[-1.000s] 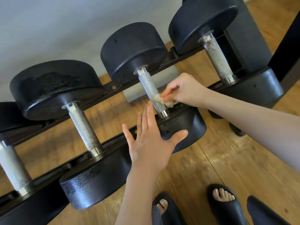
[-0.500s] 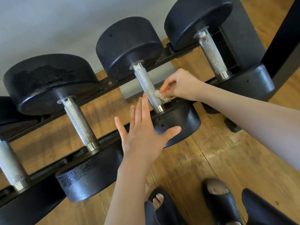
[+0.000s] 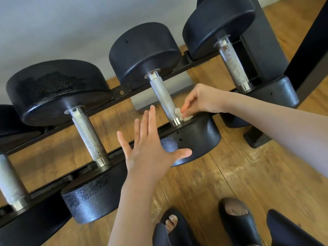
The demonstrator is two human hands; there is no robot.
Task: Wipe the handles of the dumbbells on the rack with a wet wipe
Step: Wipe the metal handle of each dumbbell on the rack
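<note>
- Step in hand: wiping the knurled handle (image 3: 164, 98) of the middle dumbbell (image 3: 144, 50), low down by its near collar, close to the rack's front rail (image 3: 113, 155).
- The right hand (image 3: 204, 100) pinches a small crumpled wet wipe (image 3: 180, 113) between thumb and fingertips, pressing it to the handle's right side.
- The left hand (image 3: 150, 148) is spread flat, fingers straight, holding nothing, over the dumbbell's near head (image 3: 195, 137); whether it touches is unclear.
- Next, I judge, the wipe should travel up the handle and round its far side, then go to a neighbouring handle (image 3: 88, 135).
- No containers are visible; the wipe's packet is not in sight.
</note>
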